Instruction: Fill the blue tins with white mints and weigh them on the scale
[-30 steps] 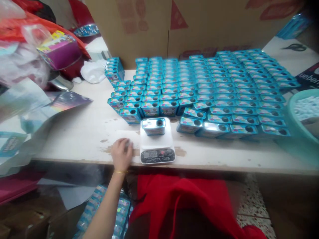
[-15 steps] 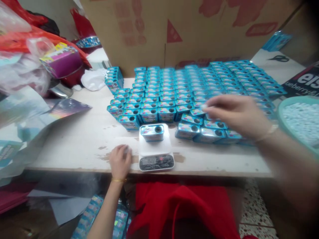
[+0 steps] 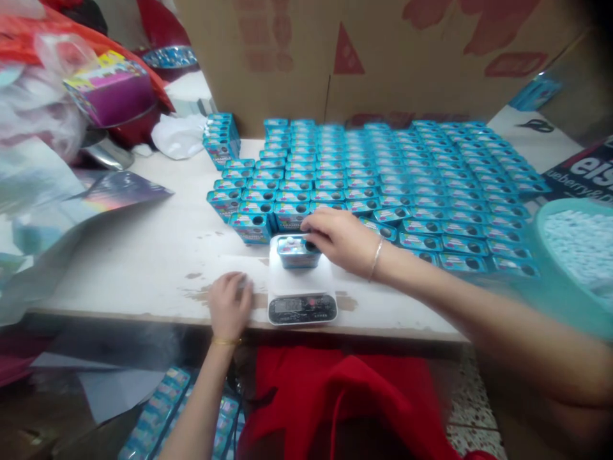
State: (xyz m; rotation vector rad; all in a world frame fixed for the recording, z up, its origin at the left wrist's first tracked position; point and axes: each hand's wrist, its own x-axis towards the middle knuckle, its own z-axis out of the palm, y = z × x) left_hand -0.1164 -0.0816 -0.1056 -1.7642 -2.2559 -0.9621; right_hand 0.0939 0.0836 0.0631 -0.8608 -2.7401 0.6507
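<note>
A small blue box (image 3: 297, 260) with a dark round hole in its top sits on a white digital scale (image 3: 301, 284). My right hand (image 3: 342, 239) is over the right end of this box. Its fingers are pinched together at the box top, and what they hold, if anything, is hidden. Beside the scale, my left hand (image 3: 230, 305) rests on the table with bent fingers spread apart, holding nothing. Behind the scale stand many rows of the same blue boxes (image 3: 330, 172), their tops with dark holes facing up. The digits on the scale display are blurred.
A turquoise bowl (image 3: 543, 220) full of small pale pieces is at the right. A large cardboard box (image 3: 297, 83) stands behind the rows. Plastic bags (image 3: 38, 96) and a purple box (image 3: 112, 96) crowd the left. The white table (image 3: 158, 268) ends close to my body.
My right hand has moved left from above the rows of boxes to the box on the scale. My left hand stays beside the scale. The view has shifted slightly.
</note>
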